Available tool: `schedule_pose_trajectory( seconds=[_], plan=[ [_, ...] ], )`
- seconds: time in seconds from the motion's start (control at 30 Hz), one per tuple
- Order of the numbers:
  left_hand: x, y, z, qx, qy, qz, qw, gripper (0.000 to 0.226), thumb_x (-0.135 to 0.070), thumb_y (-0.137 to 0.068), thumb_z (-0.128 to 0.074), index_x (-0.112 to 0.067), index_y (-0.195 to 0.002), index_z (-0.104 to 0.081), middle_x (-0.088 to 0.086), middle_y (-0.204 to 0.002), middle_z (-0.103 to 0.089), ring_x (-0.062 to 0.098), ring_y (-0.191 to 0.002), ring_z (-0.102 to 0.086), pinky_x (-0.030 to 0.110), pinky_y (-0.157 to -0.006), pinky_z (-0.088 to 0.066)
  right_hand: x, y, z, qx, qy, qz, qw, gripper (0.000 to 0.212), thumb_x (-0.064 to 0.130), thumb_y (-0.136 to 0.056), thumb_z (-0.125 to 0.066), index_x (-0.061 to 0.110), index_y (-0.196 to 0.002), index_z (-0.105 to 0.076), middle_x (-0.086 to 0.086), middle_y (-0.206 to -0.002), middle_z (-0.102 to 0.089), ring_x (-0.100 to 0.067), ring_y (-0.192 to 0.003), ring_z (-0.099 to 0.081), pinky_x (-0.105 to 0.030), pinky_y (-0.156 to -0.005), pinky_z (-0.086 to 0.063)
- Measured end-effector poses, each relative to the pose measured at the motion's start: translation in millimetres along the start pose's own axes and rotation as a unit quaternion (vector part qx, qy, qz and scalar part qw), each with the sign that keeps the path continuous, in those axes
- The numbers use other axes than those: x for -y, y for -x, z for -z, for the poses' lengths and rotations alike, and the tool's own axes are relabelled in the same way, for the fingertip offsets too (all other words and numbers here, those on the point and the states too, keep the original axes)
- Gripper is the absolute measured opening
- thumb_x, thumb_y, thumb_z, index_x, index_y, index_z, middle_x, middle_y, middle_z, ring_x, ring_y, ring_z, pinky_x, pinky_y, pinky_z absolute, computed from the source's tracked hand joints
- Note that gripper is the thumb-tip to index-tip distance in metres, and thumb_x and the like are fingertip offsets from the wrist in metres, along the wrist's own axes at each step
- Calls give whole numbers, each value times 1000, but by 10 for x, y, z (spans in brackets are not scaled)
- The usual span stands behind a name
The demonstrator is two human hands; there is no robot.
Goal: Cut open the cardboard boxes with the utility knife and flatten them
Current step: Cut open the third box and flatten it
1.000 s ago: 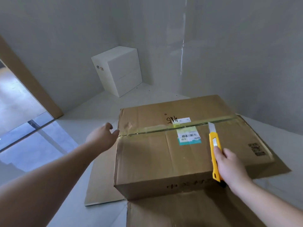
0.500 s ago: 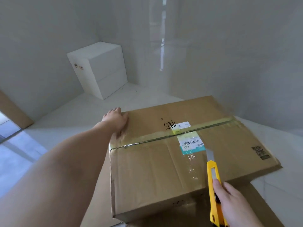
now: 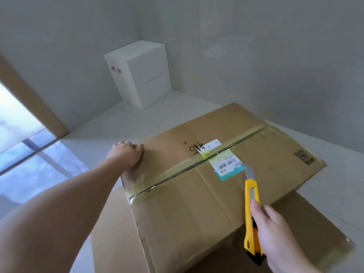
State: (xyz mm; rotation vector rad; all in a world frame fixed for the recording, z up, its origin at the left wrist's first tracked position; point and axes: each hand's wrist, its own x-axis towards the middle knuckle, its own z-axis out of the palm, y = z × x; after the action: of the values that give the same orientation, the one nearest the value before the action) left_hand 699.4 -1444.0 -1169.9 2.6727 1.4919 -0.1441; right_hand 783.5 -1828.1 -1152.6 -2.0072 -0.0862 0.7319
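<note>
Cardboard box (image 3: pixel 197 194) — brown, sealed, lying on flattened cardboard sheets (image 3: pixel 110 233) on the white floor (image 3: pixel 122 125); it fills the centre and lower right of the head view. Top face up. Its centre seam is closed with clear yellowish tape (image 3: pixel 177 171), running from about 8 o'clock to 2 o'clock across the lid. No open cut discernible along the seam.

Shipping label (image 3: pixel 226 166), white with a teal edge and barcode, sits across the seam near the box centre. Black handwritten marking beside it at 10 o'clock of the label. A printed square code near the box's 3 o'clock corner.

Left hand (image 3: pixel 127 154): at the box's 9 o'clock corner, palm down on the lid, fingers curled over the far-left edge, gripping the box. Forearm extends from the lower left of the frame.

Right hand (image 3: pixel 275 233): at 5 o'clock of the box, fingers wrapped round a yellow utility knife (image 3: pixel 252 213), thumb lying along the handle's top. Blade is extended and points toward 12 o'clock; its tip lies just beside the label's lower right edge. Cannot tell whether the tip touches the cardboard.

White box (image 3: pixel 139 73) stands in the far corner at 11 o'clock, well apart, against grey walls. A brown door frame (image 3: pixel 29 95) shows at 9 o'clock
</note>
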Motion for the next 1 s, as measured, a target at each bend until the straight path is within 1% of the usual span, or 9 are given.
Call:
schedule_pose_trajectory(
  seconds=[0.13,0.27,0.43,0.5,0.57,0.63,0.7,0.83,1.0],
  plan=[
    [640,453,49,28,78,162,983,69,-59,-95,-29,-1,-129,-46,24,-129,-54,39,-118,-50,40,-98,-40,233,-328,-166,41,-83,55,994,47,41,-97,-46,-3,-84,-55,-11,-74,-45,-25,-70,-43,-35,-67,-35],
    [759,1096,93,37,70,202,976,68,-58,-96,-30,-4,-137,-38,22,-132,-53,38,-119,-51,39,-96,-38,402,-696,-144,43,-87,116,989,43,39,-99,-45,2,-80,-56,-8,-73,-43,-22,-69,-41,-32,-63,-33],
    [133,1702,151,86,-124,-1,989,78,-68,-90,-30,-18,-147,-14,10,-114,-64,27,-96,-62,33,-76,-51,277,-711,251,-45,49,197,978,44,36,-100,-42,13,-63,-36,-2,-57,-37,-19,-52,-36,-32,-48,-23],
    [-173,1938,195,107,-84,-71,988,73,-75,-80,-44,-21,-127,-29,0,-83,-64,19,-76,-60,32,-62,-48,213,-732,420,-88,58,200,974,45,37,-100,-42,15,-62,-34,-1,-56,-37,-20,-51,-37,-30,-47,-23],
    [-437,2099,244,121,-87,-148,978,63,-83,-70,-45,-26,-96,-36,-6,-71,-56,14,-66,-54,31,-59,-45,115,-757,591,-133,64,201,968,44,38,-99,-42,15,-62,-36,-1,-56,-40,-19,-51,-40,-29,-47,-25],
    [-670,2147,295,118,-152,-233,953,63,-91,-65,-31,-29,-77,-34,-10,-71,-50,10,-64,-48,27,-58,-40,31,-780,776,-169,62,194,964,43,37,-99,-43,14,-63,-39,-1,-57,-41,-18,-52,-41,-28,-48,-26],
    [-923,2165,264,113,-173,-308,929,60,-89,-66,-33,-30,-74,-38,-11,-73,-48,8,-63,-45,24,-56,-34,-50,-783,945,-182,56,179,965,44,36,-99,-43,11,-64,-38,-2,-57,-38,-18,-51,-38,-29,-48,-26],
    [-1426,2182,78,109,-162,-427,883,43,-64,-86,-36,-24,-86,-54,-6,-88,-61,19,-80,-58,30,-70,-47,-217,-684,1125,-206,10,130,970,45,35,-99,-44,10,-63,-38,-3,-57,-38,-19,-51,-38,-31,-49,-28],
    [-1636,2054,-22,99,-163,-501,844,32,-38,-101,-29,-22,-95,-56,-1,-97,-61,22,-90,-59,32,-78,-48,-416,-412,1227,-139,-107,51,983,36,34,-99,-44,3,-87,-60,-6,-74,-65,-17,-59,-63,-32,-58,-49]
  ],
)
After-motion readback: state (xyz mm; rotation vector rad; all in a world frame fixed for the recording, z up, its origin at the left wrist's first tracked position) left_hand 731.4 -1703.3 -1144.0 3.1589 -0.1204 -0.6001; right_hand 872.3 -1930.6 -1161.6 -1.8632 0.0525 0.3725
